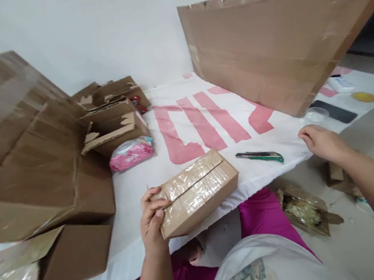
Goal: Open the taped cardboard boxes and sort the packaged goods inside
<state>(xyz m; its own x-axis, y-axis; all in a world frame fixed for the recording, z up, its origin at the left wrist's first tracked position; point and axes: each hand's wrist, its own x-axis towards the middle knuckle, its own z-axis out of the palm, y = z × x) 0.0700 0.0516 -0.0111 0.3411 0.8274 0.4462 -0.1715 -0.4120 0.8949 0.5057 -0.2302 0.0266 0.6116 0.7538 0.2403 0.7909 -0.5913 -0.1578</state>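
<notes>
My left hand (153,219) grips the near left end of a small cardboard box (199,189) sealed with clear tape, which lies on a white sheet with pink letters (205,123). My right hand (321,140) hovers at the sheet's right edge with its fingers loosely curled and nothing in it. A green utility knife (260,156) lies on the sheet between the box and my right hand.
Large flattened cartons (25,153) lie at left, with torn small boxes (115,122) and a pink packet (131,153) behind. A big cardboard sheet (273,39) leans at the back right. A clear dish (316,115), a dark pad (336,111) and scrap packaging (304,211) lie at right.
</notes>
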